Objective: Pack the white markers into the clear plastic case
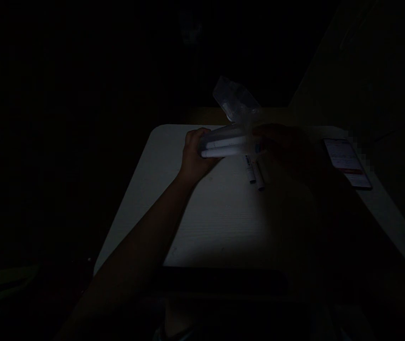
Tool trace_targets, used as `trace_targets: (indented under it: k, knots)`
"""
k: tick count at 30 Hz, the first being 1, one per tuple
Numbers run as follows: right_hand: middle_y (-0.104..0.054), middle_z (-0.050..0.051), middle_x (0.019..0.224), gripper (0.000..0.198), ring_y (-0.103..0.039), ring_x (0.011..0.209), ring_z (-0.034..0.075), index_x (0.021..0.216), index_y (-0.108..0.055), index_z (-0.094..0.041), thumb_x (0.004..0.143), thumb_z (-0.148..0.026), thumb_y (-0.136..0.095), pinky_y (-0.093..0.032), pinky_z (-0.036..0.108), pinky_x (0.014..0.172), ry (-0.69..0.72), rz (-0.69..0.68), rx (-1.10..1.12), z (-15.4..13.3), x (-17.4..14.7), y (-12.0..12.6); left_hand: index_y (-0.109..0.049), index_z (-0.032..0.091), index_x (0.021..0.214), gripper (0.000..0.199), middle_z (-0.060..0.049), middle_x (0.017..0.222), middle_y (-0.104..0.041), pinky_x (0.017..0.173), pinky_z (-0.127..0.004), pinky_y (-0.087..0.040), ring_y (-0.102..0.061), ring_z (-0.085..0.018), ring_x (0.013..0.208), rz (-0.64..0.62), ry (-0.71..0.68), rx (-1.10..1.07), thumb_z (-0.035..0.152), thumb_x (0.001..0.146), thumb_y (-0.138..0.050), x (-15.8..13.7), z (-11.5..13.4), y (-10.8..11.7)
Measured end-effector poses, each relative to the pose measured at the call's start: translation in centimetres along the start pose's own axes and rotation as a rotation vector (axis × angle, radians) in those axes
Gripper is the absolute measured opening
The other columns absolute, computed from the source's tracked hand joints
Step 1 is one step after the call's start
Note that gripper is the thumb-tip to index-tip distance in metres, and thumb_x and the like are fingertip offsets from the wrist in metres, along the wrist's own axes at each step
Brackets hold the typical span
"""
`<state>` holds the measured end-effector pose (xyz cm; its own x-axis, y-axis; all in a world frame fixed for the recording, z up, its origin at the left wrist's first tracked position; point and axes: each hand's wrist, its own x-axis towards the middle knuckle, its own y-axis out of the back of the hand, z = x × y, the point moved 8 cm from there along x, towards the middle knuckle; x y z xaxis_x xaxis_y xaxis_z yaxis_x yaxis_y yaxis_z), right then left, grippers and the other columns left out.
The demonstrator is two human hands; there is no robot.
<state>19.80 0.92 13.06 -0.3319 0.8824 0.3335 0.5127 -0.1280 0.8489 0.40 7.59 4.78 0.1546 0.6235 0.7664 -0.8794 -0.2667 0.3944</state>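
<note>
The scene is very dark. My left hand (196, 152) is closed around the left end of a clear plastic pouch (220, 132), raised above the table. White markers (224, 150) lie lengthwise inside it. The pouch's loose, crumpled flap (236, 97) sticks up at the far side. In deep shadow at the pouch's right end is my right hand (280, 139), its fingers closed at the dark blue end of a marker (258, 148); their exact grip is hard to see. Two more markers (255, 176) lie side by side on the table just below.
A light wood-grain table (216, 213) with rounded corners lies under my hands. On its right side rests a phone (347, 163) with a lit screen. A greenish object (5, 284) shows faintly at the lower left. Darkness hides most of the surroundings.
</note>
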Motion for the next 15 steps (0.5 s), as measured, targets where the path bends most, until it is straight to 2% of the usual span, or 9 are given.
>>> trace_targets:
  k: [6,8,13,15]
  knots:
    - [-0.065,0.005,0.126,0.042,-0.062,0.119,0.018,0.119,-0.067,-0.019,0.086,-0.018,-0.041,-0.050,0.035,0.106,0.028,0.047,0.036,0.1,-0.2,0.1,-0.052,0.025,0.120,0.086,-0.006,0.113,-0.055,0.091,-0.040,-0.053,-0.060,-0.024,0.106,0.001,0.029,-0.011,0.066,0.051,-0.085,-0.1,-0.4,0.0]
    - [-0.064,0.006,0.127,0.041,-0.061,0.120,0.018,0.120,-0.067,-0.017,0.088,-0.020,-0.041,-0.049,0.036,0.107,0.023,0.079,0.050,0.1,-0.3,0.5,-0.052,0.025,0.120,0.086,-0.006,0.113,-0.055,0.091,-0.040,-0.053,-0.060,-0.024,0.107,0.014,0.038,-0.013,0.065,0.052,-0.085,-0.2,-0.5,0.0]
    - [-0.066,0.012,0.120,0.040,-0.063,0.116,0.020,0.117,-0.068,-0.010,0.089,-0.018,-0.039,-0.048,0.039,0.107,-0.154,0.354,0.093,2.0,-0.8,2.9,-0.051,0.025,0.121,0.084,-0.006,0.114,-0.054,0.094,-0.042,-0.052,-0.059,-0.025,0.108,0.010,0.045,-0.022,0.063,0.054,-0.085,-0.1,-0.5,-0.1]
    - [-0.063,0.016,0.126,0.043,-0.060,0.119,0.022,0.123,-0.065,-0.008,0.089,-0.014,-0.040,-0.046,0.042,0.109,-0.260,0.385,0.041,3.3,-0.9,3.1,-0.051,0.026,0.120,0.082,-0.006,0.114,-0.054,0.094,-0.042,-0.052,-0.059,-0.025,0.109,0.002,0.041,-0.028,0.062,0.055,-0.085,-0.1,-0.4,-0.1]
